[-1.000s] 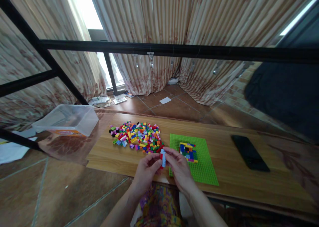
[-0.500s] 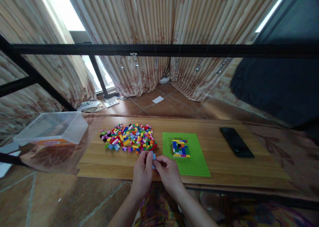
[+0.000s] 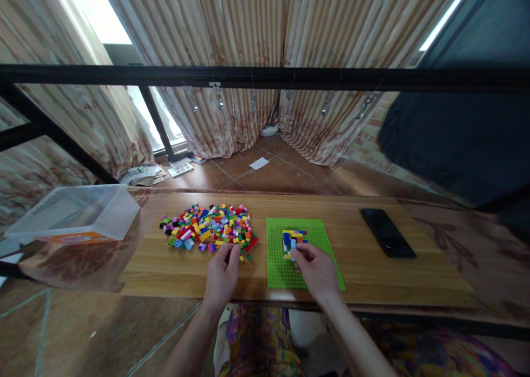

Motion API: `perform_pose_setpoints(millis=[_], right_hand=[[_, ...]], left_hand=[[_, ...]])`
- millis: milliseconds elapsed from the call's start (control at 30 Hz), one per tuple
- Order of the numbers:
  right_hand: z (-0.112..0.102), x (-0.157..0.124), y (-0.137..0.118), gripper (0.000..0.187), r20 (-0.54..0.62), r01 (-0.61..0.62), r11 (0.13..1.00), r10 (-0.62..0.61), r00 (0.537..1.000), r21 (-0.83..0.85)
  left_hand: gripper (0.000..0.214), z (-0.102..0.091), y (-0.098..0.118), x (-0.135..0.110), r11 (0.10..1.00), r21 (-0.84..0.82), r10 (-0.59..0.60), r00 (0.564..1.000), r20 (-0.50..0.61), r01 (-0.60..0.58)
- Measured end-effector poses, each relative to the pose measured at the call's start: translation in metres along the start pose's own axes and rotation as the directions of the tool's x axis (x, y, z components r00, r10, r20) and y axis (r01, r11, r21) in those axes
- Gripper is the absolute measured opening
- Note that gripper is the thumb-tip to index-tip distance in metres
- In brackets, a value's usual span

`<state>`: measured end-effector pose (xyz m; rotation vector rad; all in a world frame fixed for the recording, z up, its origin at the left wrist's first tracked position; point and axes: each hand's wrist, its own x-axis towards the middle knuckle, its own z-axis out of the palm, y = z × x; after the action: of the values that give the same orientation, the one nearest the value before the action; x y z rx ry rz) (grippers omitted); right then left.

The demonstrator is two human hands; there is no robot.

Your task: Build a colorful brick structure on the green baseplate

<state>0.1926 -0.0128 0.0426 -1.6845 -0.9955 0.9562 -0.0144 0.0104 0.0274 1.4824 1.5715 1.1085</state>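
My right hand [image 3: 318,272] pinches a light blue toy brick [image 3: 293,244] over the small build of coloured bricks [image 3: 286,239], whose right part it covers. Under that build lies a green studded baseplate [image 3: 276,275]. My left hand [image 3: 222,275] hovers at the near edge of a loose pile of small coloured bricks [image 3: 211,225]. Its thumb and fingers are curled closed, and whatever they may hold is hidden.
A black phone [image 3: 388,233] rests on the wooden board [image 3: 178,275], right of the baseplate. Left of the board stands a clear plastic bin [image 3: 83,211] with an orange label. A dark metal rail [image 3: 248,78] crosses beyond, before the curtains [image 3: 232,29].
My hands have parted. The right one has moved over the build on the baseplate with a light blue brick; the left has shifted slightly left, towards the pile. The whole view has shifted a little.
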Motion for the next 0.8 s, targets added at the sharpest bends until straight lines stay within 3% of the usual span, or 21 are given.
perform_pose_setpoints(millis=[67, 167, 267, 533, 800], right_hand=[[-0.012, 0.015, 0.002, 0.029, -0.081, 0.089, 0.970, -0.110, 0.991, -0.226], [-0.015, 0.027, -0.001, 0.023, -0.043, 0.158, 0.858, -0.205, 0.978, -0.488], [-0.007, 0.031, -0.004, 0.018, 0.007, 0.173, 0.771, -0.214, 0.977, -0.613], [0.000, 0.035, 0.000, 0.021, 0.026, 0.167, 0.736, -0.199, 0.980, -0.656], [-0.006, 0.035, 0.010, 0.033, 0.034, 0.240, 0.783, -0.270, 0.962, -0.574]], left_hand=[[0.031, -0.006, -0.003, 0.005, 0.995, 0.096, 0.033, 0.999, -0.025, -0.030], [0.029, -0.012, -0.010, 0.010, 0.970, 0.235, 0.071, 0.997, -0.035, -0.061], [0.028, -0.015, -0.016, 0.011, 0.944, 0.321, 0.090, 0.995, -0.035, -0.074], [0.028, -0.015, -0.025, 0.010, 0.922, 0.375, 0.105, 0.994, -0.007, -0.095], [0.029, -0.013, -0.029, 0.008, 0.901, 0.414, 0.154, 0.988, -0.021, -0.131]])
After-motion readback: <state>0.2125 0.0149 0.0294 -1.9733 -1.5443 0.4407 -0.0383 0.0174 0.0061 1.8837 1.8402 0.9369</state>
